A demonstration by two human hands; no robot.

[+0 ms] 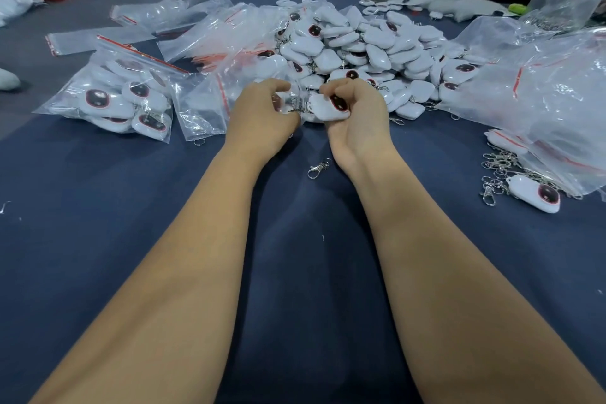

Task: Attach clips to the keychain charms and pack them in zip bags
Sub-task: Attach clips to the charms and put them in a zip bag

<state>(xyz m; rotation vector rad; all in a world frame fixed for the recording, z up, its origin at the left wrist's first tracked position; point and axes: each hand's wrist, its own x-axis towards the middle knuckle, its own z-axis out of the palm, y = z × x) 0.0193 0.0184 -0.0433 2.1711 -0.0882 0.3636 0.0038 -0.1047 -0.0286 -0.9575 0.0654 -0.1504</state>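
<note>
I have both hands up at the near edge of the charm pile [370, 46], which spreads from about 11 to 1 o'clock across the blue table [295, 272]. My right hand [355, 115] is curled round one white charm [331, 106], thumb and fingers pinching its body with the dark red face turned up. My left hand [262, 115] is curled too, pinching what looks like clear zip-bag film and the small metal ring end just beside the charm; exactly which it grips I cannot tell, as the fingers cover it.

I judge the charm light, hard-shelled and glossy, so likely to slide under a loose pinch; best held by its flat sides, leaving the ring end free. The clips are small, stiff and springy: one loose clip [318, 168] lies at 6 o'clock from my hands, more in a clip heap [498, 170] at 3 o'clock beside a single charm. Bag film is limp and slippery, so take it at the red zip strip. A filled bag [121, 98] sits at 9 o'clock
</note>
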